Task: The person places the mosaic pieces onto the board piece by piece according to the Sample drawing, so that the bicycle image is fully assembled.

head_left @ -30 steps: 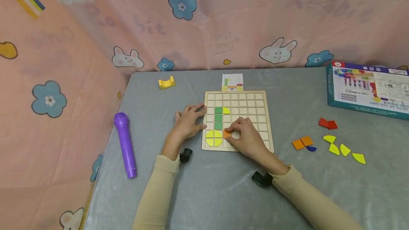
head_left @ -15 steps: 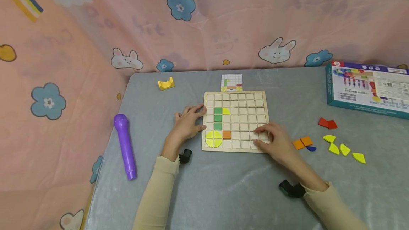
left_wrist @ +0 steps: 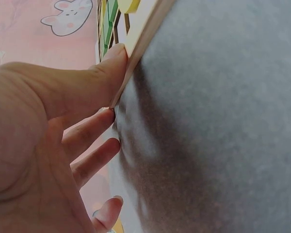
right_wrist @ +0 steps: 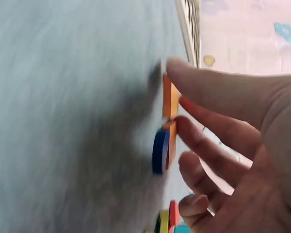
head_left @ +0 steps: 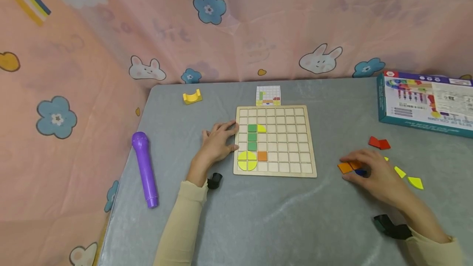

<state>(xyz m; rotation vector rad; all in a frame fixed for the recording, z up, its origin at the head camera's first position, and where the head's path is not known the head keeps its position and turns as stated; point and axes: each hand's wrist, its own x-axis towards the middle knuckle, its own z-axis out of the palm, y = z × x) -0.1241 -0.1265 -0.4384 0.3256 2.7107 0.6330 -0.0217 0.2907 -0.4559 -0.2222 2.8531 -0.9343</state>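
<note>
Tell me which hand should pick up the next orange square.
Probably the right hand: it is poised around a loose orange square, while the left hand is across the wooden board, touching its left edge.

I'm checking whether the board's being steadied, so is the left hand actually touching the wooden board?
Touching. The left wrist view shows the left hand with its thumb tip against the edge of the wooden board.
</note>
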